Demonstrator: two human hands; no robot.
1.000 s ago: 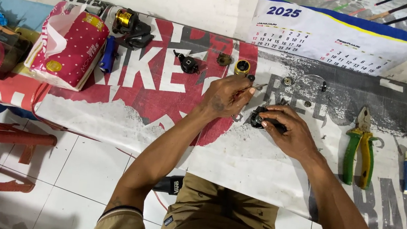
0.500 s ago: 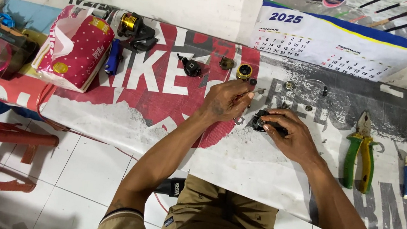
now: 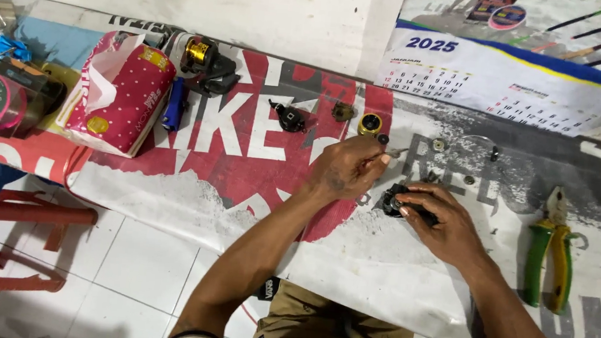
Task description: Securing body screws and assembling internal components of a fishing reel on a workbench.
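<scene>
Near the bottom centre of the frame, the right hand point(image 3: 444, 229) is curling over a small black reel part point(image 3: 395, 200), gripping it against the printed banner point(image 3: 243, 164) at frame centre. Just up and left, the left hand point(image 3: 344, 169) is pinching a thin pale piece point(image 3: 394, 154) between its fingertips. Green-handled pliers point(image 3: 547, 248) are lying at the right. Farther up, a gold spool point(image 3: 369, 124) is sitting just above the left hand, and a red tissue pack point(image 3: 118, 95) is lying at upper left.

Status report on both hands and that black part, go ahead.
Right hand holds black part on banner. Left hand pinches something small beside it. Loose bits nearby; green pliers off to right.
</scene>
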